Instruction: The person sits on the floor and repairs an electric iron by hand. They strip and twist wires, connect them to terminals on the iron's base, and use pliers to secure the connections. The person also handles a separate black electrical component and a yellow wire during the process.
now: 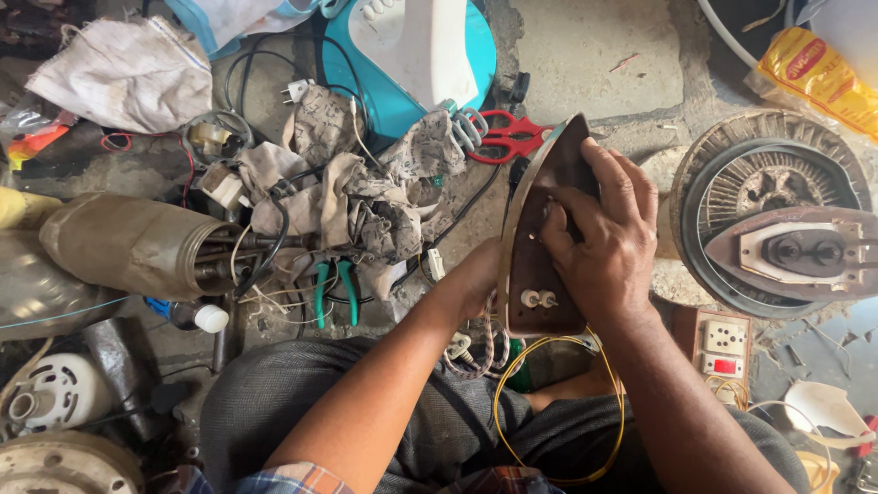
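Both hands clamp an iron soleplate (pixel 544 238): right hand (pixel 604 238) on top, left hand (pixel 476 279) underneath; red scissors (pixel 508 135) crowd its 11 o'clock edge, and a dusty jar (pixel 128 245) of metal tools lies at 9 o'clock.

Likely appliance repair workshop: opened iron (pixel 794 252), pliers (pixel 334 288), scissors (pixel 508 135), loose wires (pixel 549 402) on concrete floor (pixel 594 55)

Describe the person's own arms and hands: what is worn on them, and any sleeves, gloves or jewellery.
Both hands are bare: the left hand and the right hand show no gloves, rings or watch. The forearms are uncovered. A checked sleeve in blue, orange and white ends near the left elbow; a darker checked edge shows by the right.
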